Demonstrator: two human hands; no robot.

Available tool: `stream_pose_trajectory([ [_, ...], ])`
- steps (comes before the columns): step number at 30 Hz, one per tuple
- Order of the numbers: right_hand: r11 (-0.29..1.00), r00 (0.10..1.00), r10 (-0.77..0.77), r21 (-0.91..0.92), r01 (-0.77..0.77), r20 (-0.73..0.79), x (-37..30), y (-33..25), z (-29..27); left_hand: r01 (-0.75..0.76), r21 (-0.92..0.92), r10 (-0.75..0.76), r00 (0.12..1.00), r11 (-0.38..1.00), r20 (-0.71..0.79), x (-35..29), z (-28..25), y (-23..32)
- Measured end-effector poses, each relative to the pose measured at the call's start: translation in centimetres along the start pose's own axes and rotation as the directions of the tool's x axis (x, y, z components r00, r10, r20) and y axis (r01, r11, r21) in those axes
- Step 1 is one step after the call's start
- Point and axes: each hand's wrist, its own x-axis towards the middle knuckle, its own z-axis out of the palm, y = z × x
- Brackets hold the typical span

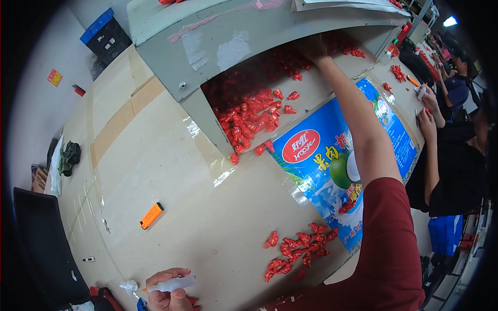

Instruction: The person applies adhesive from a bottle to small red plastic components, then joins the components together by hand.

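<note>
My left hand (168, 296), at the bottom edge, is closed around a small translucent squeeze bottle (175, 284) with an orange tip. A few small red pieces show beside it, partly hidden. My right arm, in a maroon sleeve, reaches far forward. My right hand (313, 46) is inside the opening of a grey metal housing (207, 78), among small red plastic pieces (282, 65); its fingers are hidden in shadow. A larger heap of red pieces (249, 119) spills from the opening's left side. Another loose group of red pieces (298, 249) lies on the near table.
Under my right arm lies a blue printed sheet (311, 176). An orange box-like object (151, 216) rests left of centre on the table (171, 171). A black chair (44, 249) stands at left. At right, co-workers' hands (428, 124) handle red pieces and a white bottle.
</note>
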Motion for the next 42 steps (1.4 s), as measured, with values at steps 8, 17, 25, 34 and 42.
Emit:
stream_pose_trajectory([
  [8, 0.993, 0.992, 0.044, -0.111, -0.031, 0.117, -1.4, -4.2, -5.5, -0.091, 0.124, 0.077, 0.991, 0.988, 0.111, -0.5, -0.9, 2.5],
  [17, 0.992, 0.989, 0.121, -0.020, -0.124, -0.089, -1.4, -5.5, -8.2, 0.054, 0.090, -0.053, 0.998, 0.994, -0.012, -2.0, -2.2, 2.4],
  [25, 0.560, 0.802, 0.284, 0.588, -0.583, 0.525, -7.9, -12.5, -18.4, 0.016, -0.123, -0.027, 0.996, 0.992, -0.088, -4.9, -3.7, 1.2],
  [34, 0.470, 0.811, -0.452, 0.872, -0.138, 0.372, -28.2, -31.2, -33.7, -0.072, -0.325, 0.071, 0.997, 0.943, -0.014, -10.6, -5.1, -0.4],
  [42, 0.666, 0.732, -0.666, 0.559, 0.495, 0.145, -38.1, -39.1, -32.0, -0.163, -0.343, 0.178, 0.984, 0.925, 0.012, -15.5, -6.4, -0.5],
])
